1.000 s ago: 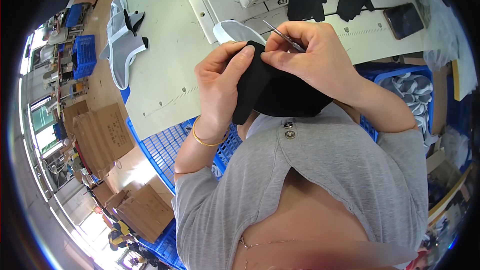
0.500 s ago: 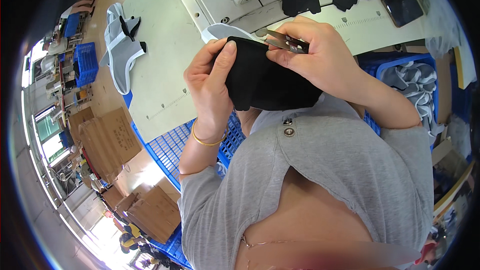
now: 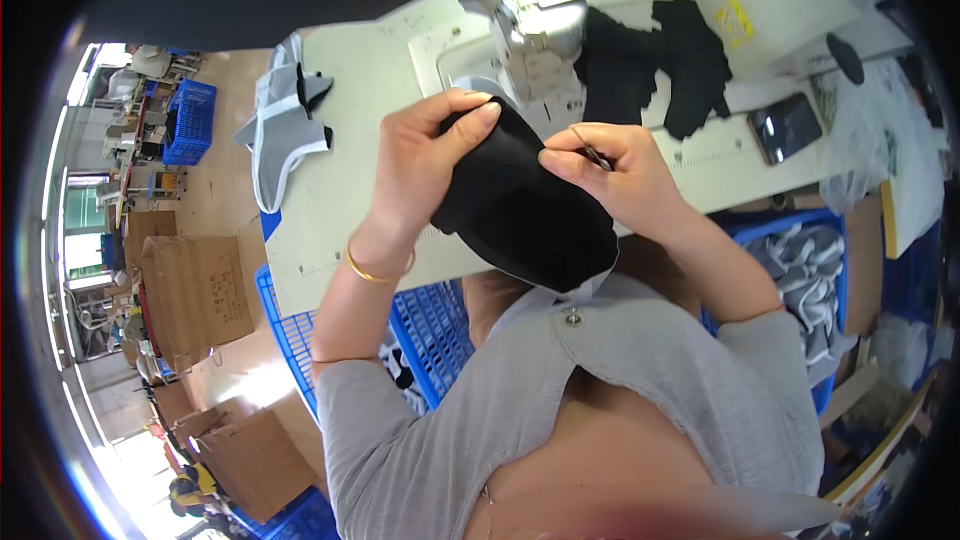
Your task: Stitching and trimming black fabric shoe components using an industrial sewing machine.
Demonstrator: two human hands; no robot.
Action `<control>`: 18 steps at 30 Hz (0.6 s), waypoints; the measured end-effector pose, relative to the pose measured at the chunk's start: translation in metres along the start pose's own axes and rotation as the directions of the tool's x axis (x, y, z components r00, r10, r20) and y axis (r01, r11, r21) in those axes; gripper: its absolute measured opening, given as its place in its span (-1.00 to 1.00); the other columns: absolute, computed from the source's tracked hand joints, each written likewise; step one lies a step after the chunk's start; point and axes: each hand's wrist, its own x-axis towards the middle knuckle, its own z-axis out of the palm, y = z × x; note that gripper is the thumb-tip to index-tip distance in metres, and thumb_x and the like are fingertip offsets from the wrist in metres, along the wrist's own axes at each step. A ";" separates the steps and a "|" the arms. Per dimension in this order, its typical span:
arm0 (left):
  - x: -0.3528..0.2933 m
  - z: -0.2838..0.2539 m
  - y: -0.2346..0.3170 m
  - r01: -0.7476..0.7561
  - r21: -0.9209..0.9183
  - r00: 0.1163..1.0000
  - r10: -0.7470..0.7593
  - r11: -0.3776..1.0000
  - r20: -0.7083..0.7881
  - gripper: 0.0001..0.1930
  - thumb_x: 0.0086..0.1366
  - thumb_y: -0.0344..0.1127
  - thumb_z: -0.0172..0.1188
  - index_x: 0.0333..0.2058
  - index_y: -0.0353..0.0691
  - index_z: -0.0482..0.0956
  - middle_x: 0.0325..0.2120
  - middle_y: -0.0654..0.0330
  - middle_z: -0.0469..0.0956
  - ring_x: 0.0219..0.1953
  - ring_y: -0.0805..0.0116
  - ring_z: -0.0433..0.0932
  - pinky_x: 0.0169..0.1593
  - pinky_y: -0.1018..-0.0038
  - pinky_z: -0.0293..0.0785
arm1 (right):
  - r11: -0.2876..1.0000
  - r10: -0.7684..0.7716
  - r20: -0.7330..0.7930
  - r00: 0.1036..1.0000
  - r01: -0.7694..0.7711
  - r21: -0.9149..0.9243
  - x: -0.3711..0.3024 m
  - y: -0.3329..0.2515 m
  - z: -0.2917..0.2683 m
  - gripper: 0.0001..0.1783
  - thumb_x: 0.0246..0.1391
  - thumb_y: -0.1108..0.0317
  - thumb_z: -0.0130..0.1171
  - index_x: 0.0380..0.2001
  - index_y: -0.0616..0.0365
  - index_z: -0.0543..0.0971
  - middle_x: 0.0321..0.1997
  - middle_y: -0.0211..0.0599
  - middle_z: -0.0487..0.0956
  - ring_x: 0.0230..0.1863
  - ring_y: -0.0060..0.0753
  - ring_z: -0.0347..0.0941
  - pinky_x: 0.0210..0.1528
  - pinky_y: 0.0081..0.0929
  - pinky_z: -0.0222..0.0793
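A black fabric piece [image 3: 530, 200] with a thin pale edge along its lower side hangs between my hands, in front of the sewing machine. At its upper left edge, my left hand [image 3: 425, 155] pinches the cloth between thumb and fingers. My right hand [image 3: 625, 175] is closed around small dark thread snips [image 3: 597, 156], their handles mostly hidden in the palm. Its thumb and fingertip meet at the right edge of the cloth; whether they also pinch fabric or a thread is too small to tell.
Behind my hands stands a sewing machine [image 3: 535, 30] on a pale table [image 3: 345, 160]. Black fabric pieces [image 3: 690, 65] and a phone [image 3: 785, 128] lie right; grey white-edged pieces [image 3: 285, 130] lie left. Blue baskets [image 3: 432, 345] flank me below; cardboard boxes [image 3: 195, 295] stand on the floor.
The view has shifted, showing more of the machine. The black cloth now hangs longer and more slanted. In my right hand the snips have been tucked back, and the fingertips now pinch at the cloth's edge.
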 end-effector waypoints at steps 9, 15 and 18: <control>0.064 -0.011 0.014 0.279 -0.258 0.949 -0.226 0.925 0.218 -0.85 0.21 -0.44 0.33 -0.23 -0.33 0.69 -0.38 0.24 0.67 -0.36 0.58 0.59 -0.23 0.64 0.50 | 0.990 -0.062 -0.160 0.985 0.081 0.113 0.026 -0.010 -0.003 -0.75 0.20 0.31 0.21 -0.48 0.27 0.58 -0.59 -0.61 0.41 -0.48 -0.82 0.19 -0.44 -0.69 0.13; 0.070 -0.012 0.014 0.236 -0.245 0.952 -0.173 0.940 0.252 -0.84 0.21 -0.47 0.33 -0.22 -0.34 0.69 -0.37 0.24 0.67 -0.35 0.58 0.59 -0.22 0.66 0.51 | 0.991 -0.028 -0.115 0.993 0.043 0.128 0.033 -0.005 -0.002 -0.68 0.24 0.27 0.20 -0.53 0.28 0.50 -0.61 -0.63 0.32 -0.50 -0.80 0.12 -0.48 -0.64 0.08; 0.071 -0.014 0.012 0.176 -0.213 0.966 -0.126 0.961 0.227 -0.84 0.20 -0.47 0.33 -0.22 -0.34 0.69 -0.36 0.24 0.67 -0.32 0.58 0.58 -0.17 0.66 0.50 | 0.991 -0.089 -0.135 0.987 0.101 0.084 0.032 -0.005 0.001 -0.68 0.23 0.29 0.19 -0.53 0.28 0.49 -0.62 -0.64 0.31 -0.51 -0.80 0.12 -0.48 -0.64 0.09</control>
